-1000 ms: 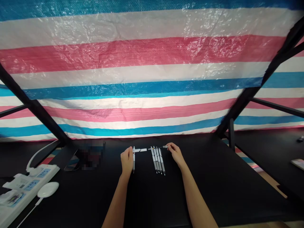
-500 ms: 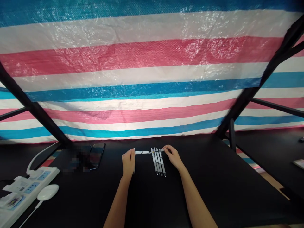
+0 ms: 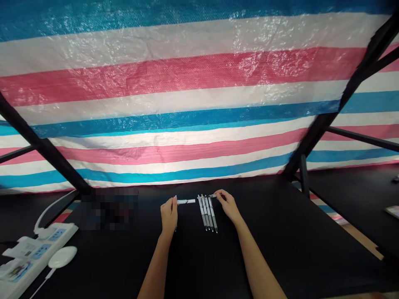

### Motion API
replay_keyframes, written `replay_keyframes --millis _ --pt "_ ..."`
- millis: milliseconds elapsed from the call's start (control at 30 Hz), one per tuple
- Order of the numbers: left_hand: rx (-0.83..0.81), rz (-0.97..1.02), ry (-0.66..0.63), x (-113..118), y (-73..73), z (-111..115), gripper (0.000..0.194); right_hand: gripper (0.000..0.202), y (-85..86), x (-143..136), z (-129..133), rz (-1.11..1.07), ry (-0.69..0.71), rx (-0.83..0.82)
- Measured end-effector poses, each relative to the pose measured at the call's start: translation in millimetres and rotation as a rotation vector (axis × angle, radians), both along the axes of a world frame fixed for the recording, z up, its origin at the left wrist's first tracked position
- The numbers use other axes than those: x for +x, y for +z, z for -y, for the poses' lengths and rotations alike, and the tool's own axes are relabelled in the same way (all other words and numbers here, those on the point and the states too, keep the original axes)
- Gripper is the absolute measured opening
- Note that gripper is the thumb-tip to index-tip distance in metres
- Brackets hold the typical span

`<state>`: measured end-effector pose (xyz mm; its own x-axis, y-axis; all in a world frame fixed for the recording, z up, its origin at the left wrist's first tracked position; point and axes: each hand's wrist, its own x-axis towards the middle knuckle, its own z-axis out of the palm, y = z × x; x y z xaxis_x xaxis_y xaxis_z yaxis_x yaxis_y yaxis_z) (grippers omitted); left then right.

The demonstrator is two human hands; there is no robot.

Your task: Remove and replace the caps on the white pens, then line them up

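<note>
My left hand is closed, pinching a white pen barrel that points right, with its right end free. Another pen runs lengthwise beside the same fingers; most of it is hidden, and I cannot tell whether it is held too. Several white-and-grey click pens lie side by side between my hands, grey grips toward me. Just beyond their upper right end, my right hand is closed in a pinch on a small grey pen part. The barrel and this part are apart.
A white power strip with plugs and a round white charger sit at the left of the black table. A blurred-out area lies at the back left. Black frame bars and a striped tarp stand behind.
The part in my right hand and the barrel in my left were nearly in line, with a thin piece between them; now a clear gap shows. My hands have hardly moved.
</note>
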<state>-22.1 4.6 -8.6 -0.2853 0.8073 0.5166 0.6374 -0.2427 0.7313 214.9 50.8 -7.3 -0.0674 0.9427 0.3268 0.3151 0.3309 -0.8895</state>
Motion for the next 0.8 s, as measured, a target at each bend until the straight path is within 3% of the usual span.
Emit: replay_keyframes --millis 433,800 --pt "-0.042 -0.019 -0.075 10.7 3.4 1.2 0.039 0.027 2.9 -27.8 12.4 0.09 0.144 0.047" --pt "-0.085 -0.006 -0.18 9.0 4.0 2.2 0.037 0.031 2.5 -27.4 13.0 0.067 0.132 0.03"
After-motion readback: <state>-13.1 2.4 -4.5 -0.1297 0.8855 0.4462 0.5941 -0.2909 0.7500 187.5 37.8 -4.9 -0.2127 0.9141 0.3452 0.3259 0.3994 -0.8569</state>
